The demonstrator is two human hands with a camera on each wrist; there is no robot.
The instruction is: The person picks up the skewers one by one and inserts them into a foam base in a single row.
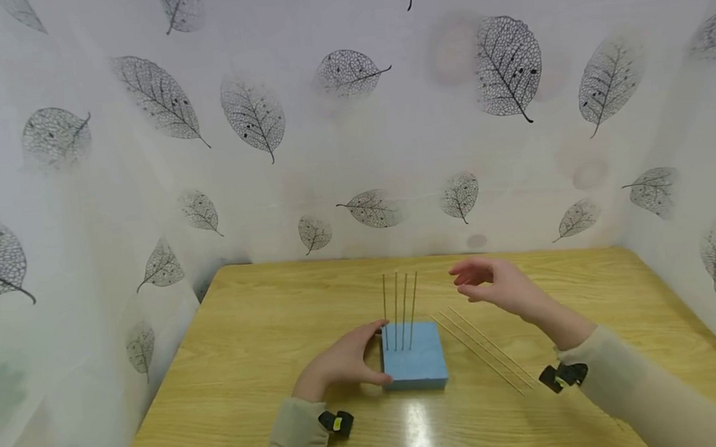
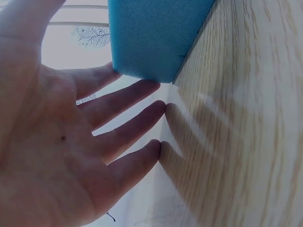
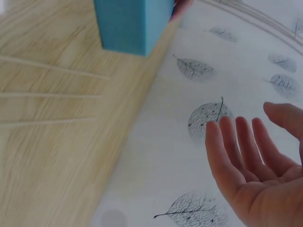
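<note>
A light blue foam block [image 1: 418, 363] lies flat on the table. Several thin wooden sticks [image 1: 396, 310] stand upright in a row in its top, near the back left. My left hand [image 1: 344, 361] holds the block's left side, thumb at the front corner and fingers at the back one. Up close in the left wrist view, fingertips meet the block's edge while the lower fingers touch the table. My right hand [image 1: 497, 283] hovers above the table, right of the block, fingers relaxed and holding nothing. Three more sticks [image 3: 52, 96] lie side by side right of the block.
The wooden table [image 1: 264, 304] meets walls covered with a leaf-print sheet [image 1: 305, 158] at the back and sides. Black camera straps [image 1: 564, 377] sit on both wrists. The loose sticks lie slantwise between the block and my right forearm.
</note>
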